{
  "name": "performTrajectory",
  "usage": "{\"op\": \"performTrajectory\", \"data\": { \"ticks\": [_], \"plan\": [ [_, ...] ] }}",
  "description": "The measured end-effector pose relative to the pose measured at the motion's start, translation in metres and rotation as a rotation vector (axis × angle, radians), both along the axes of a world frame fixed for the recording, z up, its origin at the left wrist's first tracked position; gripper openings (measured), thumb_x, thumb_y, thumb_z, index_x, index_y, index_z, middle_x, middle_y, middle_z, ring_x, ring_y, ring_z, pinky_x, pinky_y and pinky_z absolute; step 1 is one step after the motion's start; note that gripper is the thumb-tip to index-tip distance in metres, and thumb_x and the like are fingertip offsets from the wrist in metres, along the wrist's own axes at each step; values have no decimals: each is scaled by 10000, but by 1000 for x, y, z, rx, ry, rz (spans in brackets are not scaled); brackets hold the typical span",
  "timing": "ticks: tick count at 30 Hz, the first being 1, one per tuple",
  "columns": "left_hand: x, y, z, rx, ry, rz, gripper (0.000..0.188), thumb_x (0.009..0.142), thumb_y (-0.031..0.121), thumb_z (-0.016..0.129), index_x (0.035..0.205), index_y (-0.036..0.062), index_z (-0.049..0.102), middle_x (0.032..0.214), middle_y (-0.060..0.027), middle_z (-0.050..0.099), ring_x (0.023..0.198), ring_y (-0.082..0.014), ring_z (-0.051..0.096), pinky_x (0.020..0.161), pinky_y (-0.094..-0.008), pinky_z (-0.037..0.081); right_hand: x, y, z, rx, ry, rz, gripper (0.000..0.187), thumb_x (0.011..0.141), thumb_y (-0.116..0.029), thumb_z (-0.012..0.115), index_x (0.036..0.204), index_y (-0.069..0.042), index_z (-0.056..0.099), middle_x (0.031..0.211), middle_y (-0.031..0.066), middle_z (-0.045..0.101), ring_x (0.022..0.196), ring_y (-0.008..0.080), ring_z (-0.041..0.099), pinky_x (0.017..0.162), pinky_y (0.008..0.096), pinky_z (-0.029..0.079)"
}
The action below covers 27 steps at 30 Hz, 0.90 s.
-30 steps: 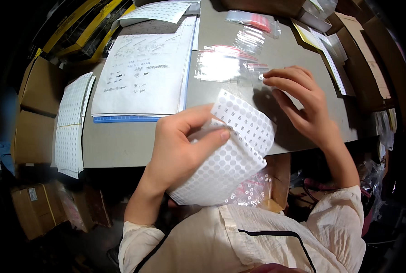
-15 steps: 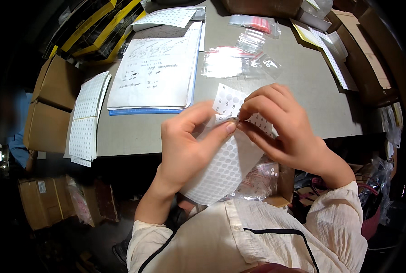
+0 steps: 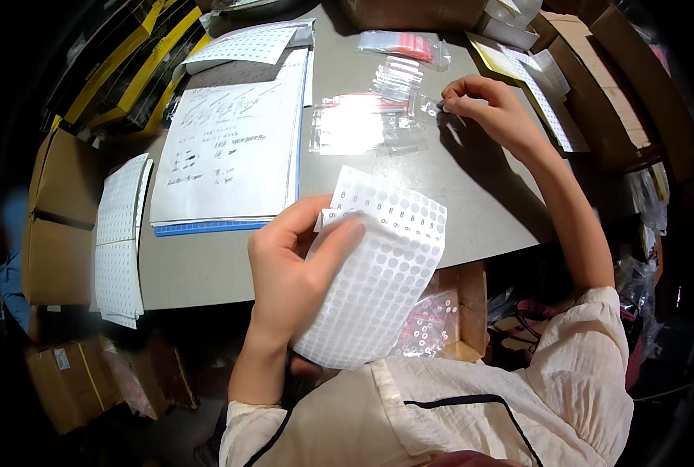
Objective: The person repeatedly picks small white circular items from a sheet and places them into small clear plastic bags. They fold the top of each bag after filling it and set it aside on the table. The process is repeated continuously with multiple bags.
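Note:
My left hand (image 3: 300, 261) pinches a sheet of small round stickers (image 3: 378, 272) between thumb and fingers. The sheet's upper part is folded over, showing printed dots and some blank grey spots where stickers are off. My right hand (image 3: 491, 113) reaches out over the table, thumb and fingertips pinched together at the right edge of a small clear zip bag (image 3: 430, 110) with white rings in it. What the fingertips hold, if anything, is too small to make out. Beside that bag lies a spread of clear zip bags (image 3: 354, 128) with red seal strips, glaring in the light.
A pad of handwritten papers (image 3: 222, 148) on a blue board lies left, with banded sticker sheets (image 3: 119, 233) beside it. More bags (image 3: 405, 47) lie at the back. Cardboard boxes (image 3: 596, 78) stand right. By my lap, an open carton (image 3: 471, 311) holds filled bags (image 3: 428, 323).
My right hand has left the sticker sheet and moved forward and right to the small bag. My left hand keeps the sheet, now turned flatter. The view has shifted slightly.

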<state>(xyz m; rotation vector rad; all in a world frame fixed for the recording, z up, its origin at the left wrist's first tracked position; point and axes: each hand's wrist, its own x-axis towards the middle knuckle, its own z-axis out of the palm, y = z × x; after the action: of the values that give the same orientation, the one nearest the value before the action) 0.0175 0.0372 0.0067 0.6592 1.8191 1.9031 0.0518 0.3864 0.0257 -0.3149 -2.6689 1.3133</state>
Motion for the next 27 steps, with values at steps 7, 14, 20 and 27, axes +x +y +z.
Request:
{"op": "performTrajectory", "data": {
  "ticks": [7, 14, 20, 27],
  "plan": [
    [-2, -5, -4, 40, -5, -22, 247, 936, 9, 754, 1166, -76, 722, 1040, -101, 761, 925, -129, 711, 803, -265, 577, -26, 13, -13, 493, 8, 110, 227, 940, -221, 692, 1046, -21, 700, 1054, 73, 641, 1035, 171, 582, 919, 325, 476],
    [-4, -11, -1, 163, -35, 6, 280, 958, 17, 748, 1212, -88, 697, 1017, -94, 746, 903, -114, 684, 798, -238, 545, -6, 15, 6, 327, -83, 60, 297, 899, -225, 826, 992, -1, 654, 933, 60, 589, 820, 158, 535, 743, 317, 460],
    [-5, -15, -1, 201, -53, -14, 233, 938, 4, 751, 1152, -83, 725, 986, -69, 739, 858, -86, 647, 776, -214, 503, 49, -32, 37, 403, -377, 277, 276, 882, -188, 821, 930, 17, 642, 902, 112, 617, 836, 236, 587, 760, 359, 472],
    [2, -36, 9, 108, 131, 110, 223, 915, -11, 763, 1130, -65, 735, 1024, -86, 748, 894, -109, 665, 806, -238, 522, 105, -83, 53, 208, -432, 665, 267, 867, -254, 837, 893, -19, 713, 887, 110, 674, 905, 277, 666, 851, 401, 503]
  ]
}}
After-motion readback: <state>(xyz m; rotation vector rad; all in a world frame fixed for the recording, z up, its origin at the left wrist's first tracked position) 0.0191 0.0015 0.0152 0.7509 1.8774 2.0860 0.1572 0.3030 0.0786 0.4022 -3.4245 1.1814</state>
